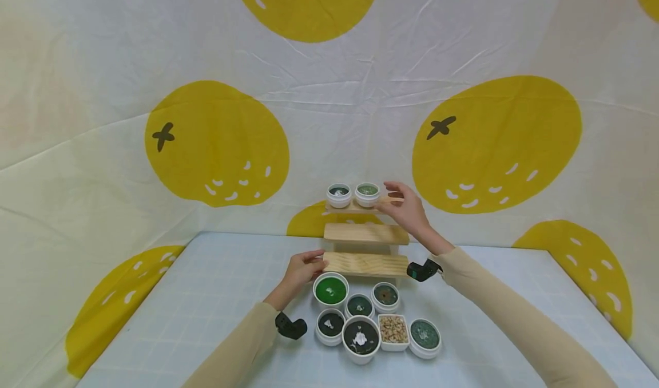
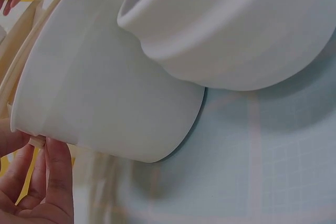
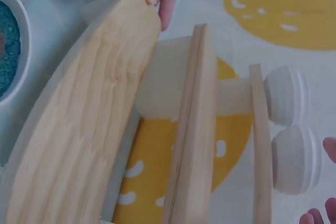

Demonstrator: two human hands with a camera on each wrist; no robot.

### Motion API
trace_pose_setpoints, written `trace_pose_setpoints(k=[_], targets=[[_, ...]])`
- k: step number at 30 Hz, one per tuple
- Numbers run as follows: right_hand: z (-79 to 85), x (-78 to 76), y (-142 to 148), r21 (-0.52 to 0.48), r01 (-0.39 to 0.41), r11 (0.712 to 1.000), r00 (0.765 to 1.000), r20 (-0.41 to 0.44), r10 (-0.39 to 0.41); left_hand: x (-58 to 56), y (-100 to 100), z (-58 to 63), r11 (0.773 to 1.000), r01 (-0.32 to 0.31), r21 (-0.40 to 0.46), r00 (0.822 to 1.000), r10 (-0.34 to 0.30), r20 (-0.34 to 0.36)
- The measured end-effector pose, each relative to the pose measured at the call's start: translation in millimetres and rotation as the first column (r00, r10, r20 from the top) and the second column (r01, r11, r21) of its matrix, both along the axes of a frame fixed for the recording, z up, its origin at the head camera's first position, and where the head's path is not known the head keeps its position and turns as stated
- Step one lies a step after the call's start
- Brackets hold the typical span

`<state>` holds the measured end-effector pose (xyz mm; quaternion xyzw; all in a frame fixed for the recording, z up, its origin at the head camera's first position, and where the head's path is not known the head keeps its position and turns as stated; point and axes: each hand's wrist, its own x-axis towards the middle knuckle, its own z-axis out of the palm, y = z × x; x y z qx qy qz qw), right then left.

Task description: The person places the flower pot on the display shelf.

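Observation:
My left hand (image 1: 301,272) pinches the left end of the lowest step of a three-tier wooden stand (image 1: 365,265); in the left wrist view its fingertips (image 2: 56,156) meet at the wood's edge. Two small white cups sit side by side on the top tier: one with a dark, white-flecked filling (image 1: 338,198), one with a speckled green filling (image 1: 368,190). Just right of the green one is my right hand (image 1: 409,209), thumb and fingers spread around the tier's right end. The right wrist view shows its fingertips (image 3: 331,150) apart from the two cups.
In front of the stand cluster several white cups, including a bright green one (image 1: 331,292), a large dark one (image 1: 361,339) and a teal one (image 1: 425,336). Among them is a square dish of tan bits (image 1: 393,331). A fruit-print cloth (image 1: 350,119) hangs close behind.

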<state>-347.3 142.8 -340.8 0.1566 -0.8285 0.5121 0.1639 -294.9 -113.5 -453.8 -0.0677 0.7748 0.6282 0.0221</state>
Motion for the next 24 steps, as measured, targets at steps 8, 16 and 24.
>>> trace_pose_setpoints(k=[8,16,24], targets=[[-0.9,20.7,9,-0.002,-0.012,1.0,0.998,-0.059,0.012,1.2,1,2.0,1.0,-0.013,-0.001,1.0,0.013,0.004],[-2.5,45.1,18,0.024,0.003,1.0,0.992,-0.126,0.0,0.5,1,-0.1,1.0,-0.004,0.015,1.0,0.004,-0.002],[-11.2,69.4,30,0.038,0.019,0.999,0.99,-0.138,-0.014,1.1,1,1.5,1.0,-0.007,0.005,1.0,0.007,0.014]])
